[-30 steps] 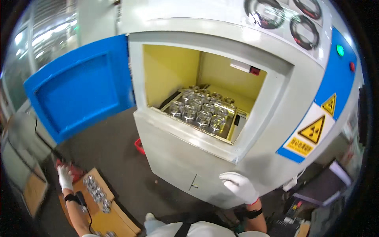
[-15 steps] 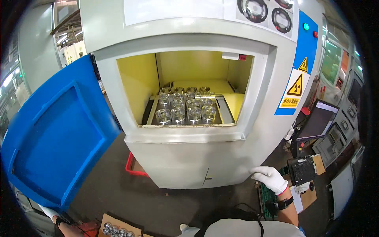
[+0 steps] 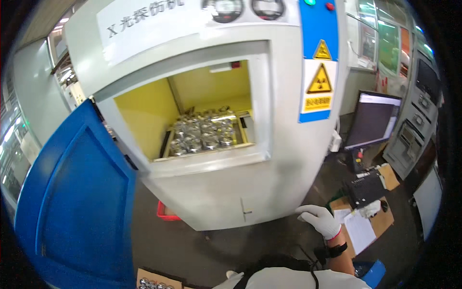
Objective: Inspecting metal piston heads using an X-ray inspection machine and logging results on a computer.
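Observation:
My right hand (image 3: 319, 221), in a white glove, hangs in front of the lower right of a grey cabinet (image 3: 216, 192). Its fingers are loosely bent, the thumb stands apart, and nothing is in it. My left hand is out of sight; the blue door (image 3: 84, 202) of the cabinet hangs open on the left. Inside the yellow-lined chamber, shiny round metal parts (image 3: 209, 139) stand in rows on a tray (image 3: 168, 156). They are blurred by motion.
Right of the cabinet are a monitor (image 3: 370, 120), a black keyboard (image 3: 366, 189) and white papers (image 3: 359, 233). A red bin (image 3: 167, 212) sits on the floor by the cabinet. At the bottom edge, cardboard (image 3: 144, 274) holds more metal parts. Warning signs (image 3: 319, 79) mark the cabinet front.
The view has turned right, so the cabinet has shifted left in it. The blue door has swung nearer the opening. My left hand, earlier at the door's lower edge, has left the view.

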`<state>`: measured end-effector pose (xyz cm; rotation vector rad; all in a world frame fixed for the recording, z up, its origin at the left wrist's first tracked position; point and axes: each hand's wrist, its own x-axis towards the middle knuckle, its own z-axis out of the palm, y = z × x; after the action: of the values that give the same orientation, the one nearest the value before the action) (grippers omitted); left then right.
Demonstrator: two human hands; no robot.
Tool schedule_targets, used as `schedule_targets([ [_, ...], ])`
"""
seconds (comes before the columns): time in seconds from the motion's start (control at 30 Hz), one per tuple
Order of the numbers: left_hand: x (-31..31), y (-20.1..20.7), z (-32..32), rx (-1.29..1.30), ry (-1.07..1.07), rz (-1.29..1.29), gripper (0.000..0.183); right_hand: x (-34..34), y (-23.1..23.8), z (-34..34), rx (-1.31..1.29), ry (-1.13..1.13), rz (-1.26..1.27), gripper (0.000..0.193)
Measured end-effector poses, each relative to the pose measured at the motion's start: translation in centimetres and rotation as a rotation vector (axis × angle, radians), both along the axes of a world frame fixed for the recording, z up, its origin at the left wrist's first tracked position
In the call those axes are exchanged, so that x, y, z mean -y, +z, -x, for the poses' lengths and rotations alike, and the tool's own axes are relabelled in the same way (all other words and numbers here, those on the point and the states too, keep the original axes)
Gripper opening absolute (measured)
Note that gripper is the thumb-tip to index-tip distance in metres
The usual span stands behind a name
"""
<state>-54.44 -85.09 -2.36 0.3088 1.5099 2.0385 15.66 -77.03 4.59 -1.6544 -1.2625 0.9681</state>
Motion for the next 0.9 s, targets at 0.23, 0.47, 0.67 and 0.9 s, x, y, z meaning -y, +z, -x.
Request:
schedule_targets([
  [0.23, -6.0, -1.1, -5.9, -0.653, -0.526, -0.221, 0.046, 15.0, -0.7, -7.6, -0.116, -0.359, -0.123, 0.027],
  [0.47, -22.0, 11.0, -39.1, -0.675, -0.849, -0.331, 0.027, 35.0, -1.5, -12.1, -0.137, -0.9, -0.211, 0.026],
  [0.67, -39.3, 10.0, -50.2, -0.915, -0.727, -0.304, 0.039, 45.1, -0.8, -11.3, -0.011, -1.247, -0.281, 0.027],
  [0.9, -48.5, 10.5, -55.8, -1.119, -0.631, -0.185, 0.05, 48.9, -1.7, -12.2, 0.008, -1.419, -0.234, 0.026],
])
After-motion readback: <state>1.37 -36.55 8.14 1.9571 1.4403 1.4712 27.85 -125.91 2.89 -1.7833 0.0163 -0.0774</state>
